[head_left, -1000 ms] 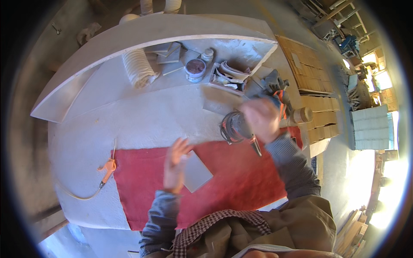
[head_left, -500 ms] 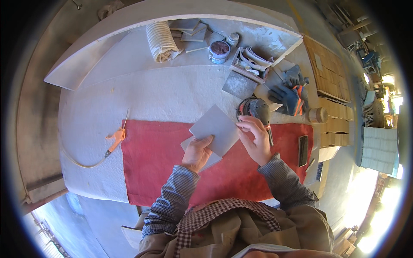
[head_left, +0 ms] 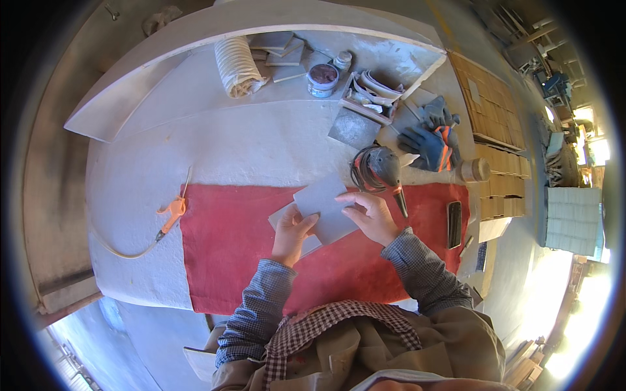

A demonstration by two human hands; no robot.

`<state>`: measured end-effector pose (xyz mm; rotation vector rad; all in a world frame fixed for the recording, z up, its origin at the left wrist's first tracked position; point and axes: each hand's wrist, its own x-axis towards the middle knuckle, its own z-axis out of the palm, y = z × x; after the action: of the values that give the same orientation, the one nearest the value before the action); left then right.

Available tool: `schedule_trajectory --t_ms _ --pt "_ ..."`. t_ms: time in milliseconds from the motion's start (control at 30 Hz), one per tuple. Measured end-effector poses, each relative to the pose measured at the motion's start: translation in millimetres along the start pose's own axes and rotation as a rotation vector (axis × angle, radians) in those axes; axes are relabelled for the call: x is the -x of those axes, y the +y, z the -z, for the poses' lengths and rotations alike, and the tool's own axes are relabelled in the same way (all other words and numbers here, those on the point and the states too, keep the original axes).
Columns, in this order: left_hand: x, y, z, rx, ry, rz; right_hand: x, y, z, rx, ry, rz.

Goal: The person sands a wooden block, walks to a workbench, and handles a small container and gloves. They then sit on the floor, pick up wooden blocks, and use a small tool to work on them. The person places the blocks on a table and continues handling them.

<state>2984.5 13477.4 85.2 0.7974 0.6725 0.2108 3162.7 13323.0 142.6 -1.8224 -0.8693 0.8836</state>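
A thin grey square panel (head_left: 331, 225) is held in front of me over a red cloth (head_left: 222, 260). My left hand (head_left: 295, 234) grips its left edge, with the thumb on top. A second grey panel (head_left: 312, 246) lies beneath the first, partly covered by it and by the hand; whether the hand also holds it or it rests on the cloth, I cannot tell. My right hand (head_left: 368, 214) has its bent fingers and thumb at the right edge of the upper panel, its fingertips on the surface.
A power sander (head_left: 383, 166) with a coiled cord stands beyond my right hand. An orange air blow gun (head_left: 173, 212) lies at left. Gloves (head_left: 427, 143), a tub (head_left: 323, 79), a box of sanding strips (head_left: 372, 94) and a ribbed hose (head_left: 236, 65) sit farther back; a dark block (head_left: 454, 225) is at right.
My right hand has come in from beside the panel, and its fingertips now lie on the panel's right part. The upper panel has turned and sits slightly lower. The view has shifted a little.
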Motion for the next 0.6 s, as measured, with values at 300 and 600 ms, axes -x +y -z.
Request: schedule_trajectory --t_ms 300,600 --pt "-35 17 84 -0.981 0.495 -0.444 18 10 11 0.366 0.186 0.15" --pt "-42 0 118 -1.643 0.592 -0.713 -71 -35 135 0.711 0.605 0.306"
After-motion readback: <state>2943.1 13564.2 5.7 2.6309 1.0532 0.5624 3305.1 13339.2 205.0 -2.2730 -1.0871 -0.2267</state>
